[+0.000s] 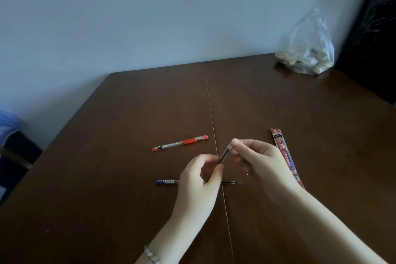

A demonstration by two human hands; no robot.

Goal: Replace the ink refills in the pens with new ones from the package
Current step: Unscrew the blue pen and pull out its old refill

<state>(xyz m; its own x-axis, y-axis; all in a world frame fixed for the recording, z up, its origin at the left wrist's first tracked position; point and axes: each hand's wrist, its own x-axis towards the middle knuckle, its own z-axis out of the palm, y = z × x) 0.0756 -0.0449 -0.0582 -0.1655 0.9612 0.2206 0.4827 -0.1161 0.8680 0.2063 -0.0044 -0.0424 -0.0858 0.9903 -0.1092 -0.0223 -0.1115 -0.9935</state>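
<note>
My left hand [198,178] and right hand [255,161] both pinch a small pen piece [225,154] above the brown desk [107,178]. The blue pen [168,181] lies under my left hand. The orange pen [180,143] lies at 11 o'clock. The refill package [282,152] lies at 3 o'clock, beside my right hand.

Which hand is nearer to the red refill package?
Right. The right hand lies beside the package, overlapping it in view; the left hand is farther away.
</note>
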